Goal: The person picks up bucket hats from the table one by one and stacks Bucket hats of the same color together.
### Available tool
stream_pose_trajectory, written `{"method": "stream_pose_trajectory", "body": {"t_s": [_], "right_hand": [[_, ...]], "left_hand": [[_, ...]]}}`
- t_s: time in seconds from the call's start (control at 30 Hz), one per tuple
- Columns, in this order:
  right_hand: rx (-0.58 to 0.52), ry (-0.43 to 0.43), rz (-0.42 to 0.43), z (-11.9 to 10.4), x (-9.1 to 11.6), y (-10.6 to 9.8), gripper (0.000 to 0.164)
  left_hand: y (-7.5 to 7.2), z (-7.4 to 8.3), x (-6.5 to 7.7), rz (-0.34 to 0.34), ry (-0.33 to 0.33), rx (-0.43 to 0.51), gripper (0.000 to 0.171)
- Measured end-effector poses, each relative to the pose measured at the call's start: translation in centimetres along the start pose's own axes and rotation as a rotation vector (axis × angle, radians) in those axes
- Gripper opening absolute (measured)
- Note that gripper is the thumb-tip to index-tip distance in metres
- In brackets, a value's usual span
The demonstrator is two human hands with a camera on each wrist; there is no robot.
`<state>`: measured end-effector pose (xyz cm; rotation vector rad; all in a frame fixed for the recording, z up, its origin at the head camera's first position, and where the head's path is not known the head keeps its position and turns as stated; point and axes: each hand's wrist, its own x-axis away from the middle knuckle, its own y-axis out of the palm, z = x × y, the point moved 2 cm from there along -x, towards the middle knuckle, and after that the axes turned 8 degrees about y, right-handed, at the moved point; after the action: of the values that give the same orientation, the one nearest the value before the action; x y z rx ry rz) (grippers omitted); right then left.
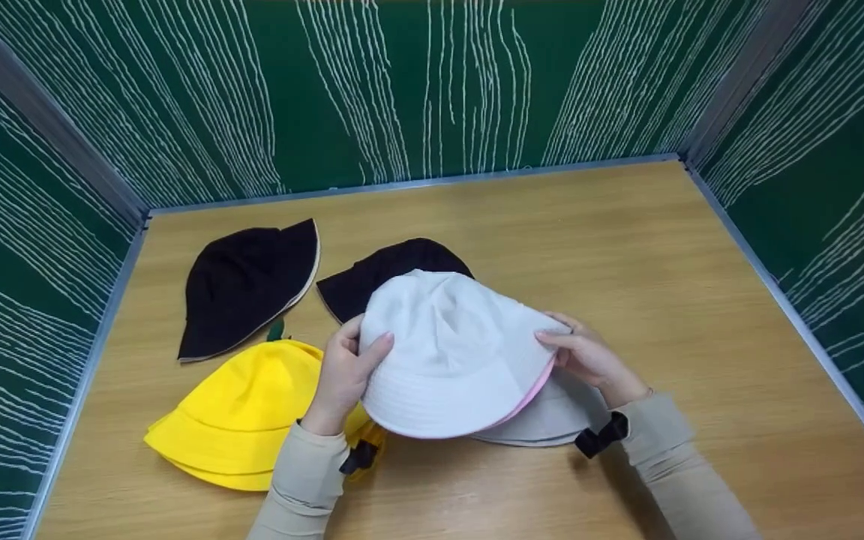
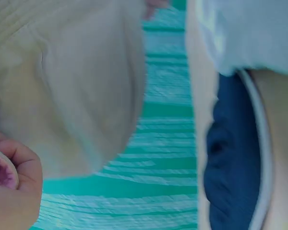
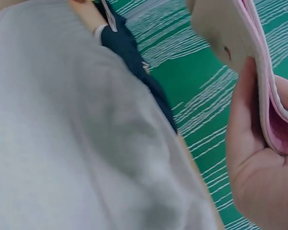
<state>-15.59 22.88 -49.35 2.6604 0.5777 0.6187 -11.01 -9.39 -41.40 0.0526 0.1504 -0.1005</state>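
Both hands hold up a white bucket hat (image 1: 447,352) with a pink underside showing along its right edge. My left hand (image 1: 346,371) pinches the left side of the brim, thumb on the white face. On the right, my right hand (image 1: 589,356) pinches the brim between thumb and fingers; the right wrist view shows the folded rim with its pink lining (image 3: 283,129). Behind the held hat lies a light grey hat (image 1: 552,412), partly covered. A black hat (image 1: 402,270) peeks out above the white one, its lower part hidden.
To the left lie another black hat (image 1: 244,289) with a pale edge and a yellow hat (image 1: 244,420) with a green leaf-like tip (image 1: 276,330). Green panels (image 1: 409,90) with white wavy lines enclose the wooden table (image 1: 627,247) at the back and sides.
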Motion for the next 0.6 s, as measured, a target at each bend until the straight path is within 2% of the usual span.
{"method": "stream_pose_trajectory", "body": {"t_s": [0.13,0.3,0.47,0.53,0.6], "right_hand": [[0.098,0.034,-0.015,0.8,-0.5,0.0,0.026],[0.283,0.008,-0.030,0.7,-1.0,0.6,0.024],[0.534,0.017,-0.093,0.6,-1.6,2.7,0.053],[0.627,0.029,-0.155,0.8,-1.9,3.5,0.056],[0.674,0.044,-0.212,1.0,-2.1,4.0,0.057]], "left_hand": [[1.1,1.4,0.2,-0.039,0.063,0.083,0.044],[2.1,2.3,0.5,-0.085,0.136,0.148,0.047],[2.8,2.7,0.9,-0.126,0.162,0.166,0.047],[3.0,2.9,1.0,-0.142,0.176,0.172,0.049],[3.2,2.9,1.2,-0.158,0.195,0.182,0.051]]}}
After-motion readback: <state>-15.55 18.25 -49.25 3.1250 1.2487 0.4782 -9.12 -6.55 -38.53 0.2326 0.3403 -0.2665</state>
